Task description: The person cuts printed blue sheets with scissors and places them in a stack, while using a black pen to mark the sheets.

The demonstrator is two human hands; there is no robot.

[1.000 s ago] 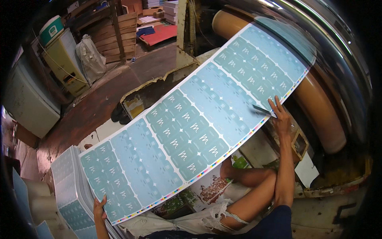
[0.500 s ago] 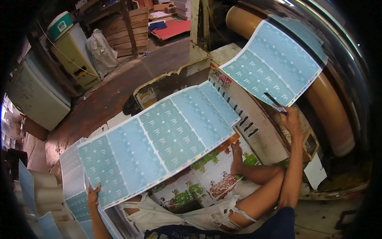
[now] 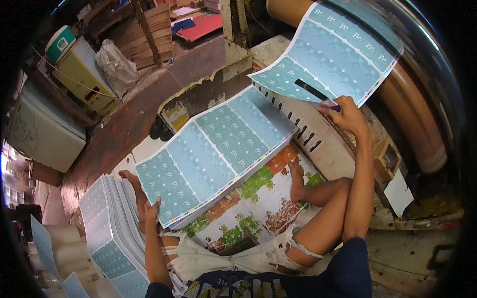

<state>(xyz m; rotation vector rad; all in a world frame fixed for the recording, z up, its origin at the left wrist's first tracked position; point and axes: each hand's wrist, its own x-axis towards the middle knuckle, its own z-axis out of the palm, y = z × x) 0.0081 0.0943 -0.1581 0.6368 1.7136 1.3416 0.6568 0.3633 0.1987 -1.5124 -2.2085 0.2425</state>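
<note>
- While the left hand pinches the near corner of a long blue printed sheet, the right hand grips its far part, fingers closed.
- A stack of like sheets lies just left.
- The brown roller curves behind the sheet's raised end.
- Bare legs rest on a patchy printed mat underneath.

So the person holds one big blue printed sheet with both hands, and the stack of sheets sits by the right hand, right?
Not quite. The head view shows the stack by the left hand, not the right hand. Both hands do hold the big blue sheet.

Pale-blue printed label sheet mid-frame; matching stack lower left.
</note>
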